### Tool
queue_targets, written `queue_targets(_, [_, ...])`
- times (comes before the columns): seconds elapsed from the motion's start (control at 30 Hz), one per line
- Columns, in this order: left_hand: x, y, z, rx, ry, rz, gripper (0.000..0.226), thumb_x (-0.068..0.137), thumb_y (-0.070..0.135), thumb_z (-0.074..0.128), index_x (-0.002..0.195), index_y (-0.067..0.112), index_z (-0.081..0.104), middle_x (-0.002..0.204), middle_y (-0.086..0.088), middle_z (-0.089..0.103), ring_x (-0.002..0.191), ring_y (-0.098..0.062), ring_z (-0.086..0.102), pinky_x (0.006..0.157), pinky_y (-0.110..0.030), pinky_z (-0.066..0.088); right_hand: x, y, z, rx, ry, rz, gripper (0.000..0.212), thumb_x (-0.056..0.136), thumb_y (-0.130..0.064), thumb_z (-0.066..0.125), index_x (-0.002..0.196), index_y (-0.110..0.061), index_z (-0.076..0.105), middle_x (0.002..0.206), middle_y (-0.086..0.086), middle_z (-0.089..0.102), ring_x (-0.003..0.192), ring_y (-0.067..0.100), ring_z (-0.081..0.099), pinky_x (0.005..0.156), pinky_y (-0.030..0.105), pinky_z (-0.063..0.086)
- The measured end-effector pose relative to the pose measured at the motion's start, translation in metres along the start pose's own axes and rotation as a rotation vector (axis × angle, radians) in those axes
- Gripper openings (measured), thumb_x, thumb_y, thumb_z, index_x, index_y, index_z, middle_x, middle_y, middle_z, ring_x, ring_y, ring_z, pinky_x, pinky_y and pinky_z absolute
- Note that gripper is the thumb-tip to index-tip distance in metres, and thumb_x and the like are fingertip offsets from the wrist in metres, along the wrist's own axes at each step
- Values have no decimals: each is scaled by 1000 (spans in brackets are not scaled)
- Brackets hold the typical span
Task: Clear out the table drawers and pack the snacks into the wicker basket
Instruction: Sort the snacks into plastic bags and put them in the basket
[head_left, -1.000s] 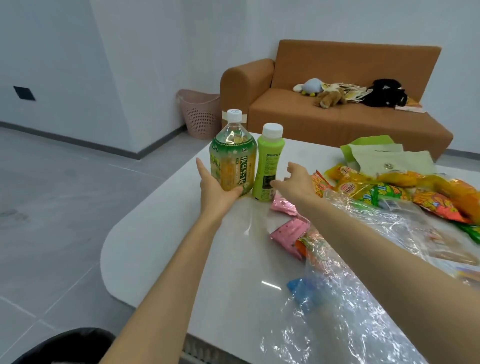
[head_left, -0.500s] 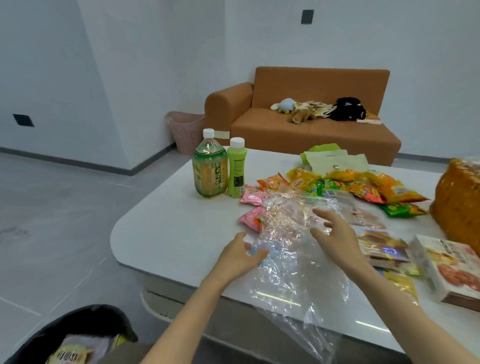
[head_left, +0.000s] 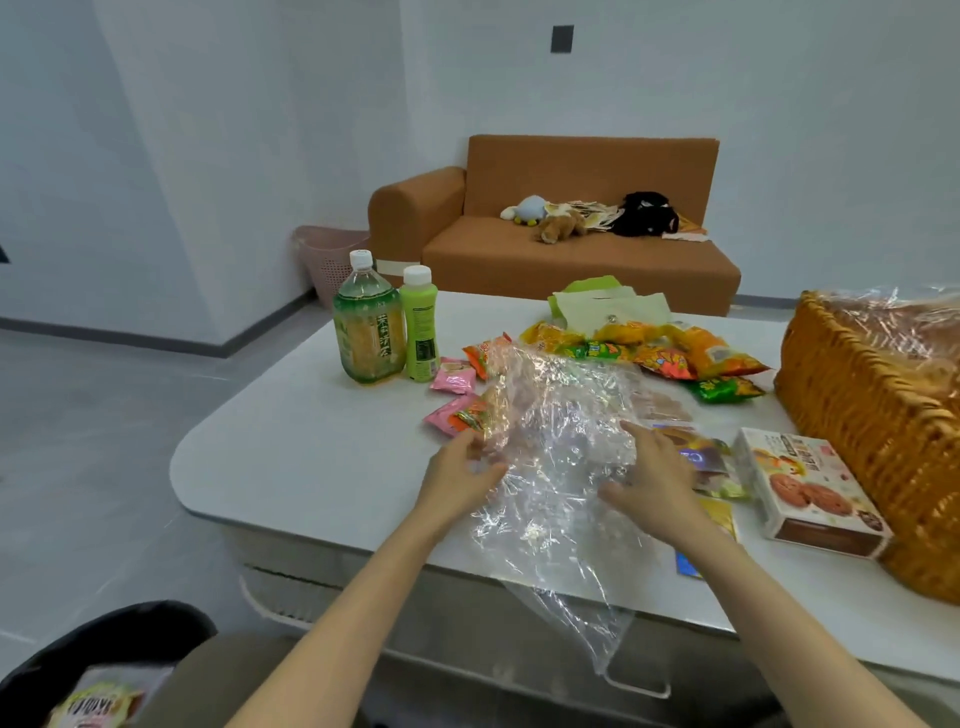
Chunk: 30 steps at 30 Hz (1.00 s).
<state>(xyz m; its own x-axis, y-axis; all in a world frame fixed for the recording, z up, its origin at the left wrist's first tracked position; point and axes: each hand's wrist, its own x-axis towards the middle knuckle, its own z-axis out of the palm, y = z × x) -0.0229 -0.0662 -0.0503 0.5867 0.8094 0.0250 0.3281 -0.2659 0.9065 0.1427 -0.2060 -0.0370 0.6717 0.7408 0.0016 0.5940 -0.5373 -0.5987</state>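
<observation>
Left hand (head_left: 460, 475): held at the left edge of a clear plastic bag (head_left: 563, 431), with the fingers curled onto the film and a fold of it gathered in them.
Right hand (head_left: 655, 480): laid flat on the same bag, fingers spread and nearly straight, thumb stretched out to the left; nothing is gripped.
Clear plastic bag: spread crumpled over the middle of the white table (head_left: 291, 447), its lower end hung over the near edge.
Snacks under the bag: an orange packet (head_left: 485, 413) is seen through the film just beyond the left fingers.
Pink packets (head_left: 453, 378): laid just left of the bag, near the bottles.
Blue and green packets (head_left: 714, 462): partly covered by the right hand, between it and the biscuit box (head_left: 808, 488).
Biscuit box: laid flat, touching the front of the wicker basket (head_left: 878, 415).
Wicker basket: placed at the table's right end, topped with crinkled film.
Orange and yellow snack bags (head_left: 675, 345): piled beyond the bag, a green one (head_left: 723, 389) beside them.
Bottles: a green tea bottle (head_left: 370, 332) and a slimmer green drink bottle (head_left: 418, 327) are stood upright, side by side, at the far left.
Background: an orange sofa (head_left: 571, 260) with plush toys (head_left: 558, 226) is seen behind the table.
</observation>
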Motion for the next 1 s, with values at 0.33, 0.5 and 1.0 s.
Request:
queue_targets(0.33, [-38, -7, -68, -586, 352, -131, 15, 95, 11, 58, 100, 13, 44, 101, -4, 72, 68, -22, 69, 61, -29, 60, -3, -45, 14, 190, -56, -285, 64, 94, -34, 57, 149, -36, 24, 157, 1, 23, 146, 22, 15, 116, 43, 22])
queue_targets(0.5, [-58, -38, -100, -741, 567, -302, 28, 97, 9, 54, 115, 12, 33, 98, -13, 64, 66, -23, 67, 51, -29, 56, -14, -87, 51, 278, -183, -473, 52, 94, -26, 58, 139, -40, 38, 141, -18, 40, 129, 4, 39, 94, 11, 37])
queue_targets(1.0, [-85, -66, -133, -56, 215, -503, 37, 98, 41, 46, 86, 7, 52, 87, -10, 64, 63, -18, 61, 54, -27, 57, -7, -122, 118, 467, -119, -232, 32, 82, 5, 61, 105, -17, 63, 99, 3, 61, 83, 20, 62, 72, 27, 50])
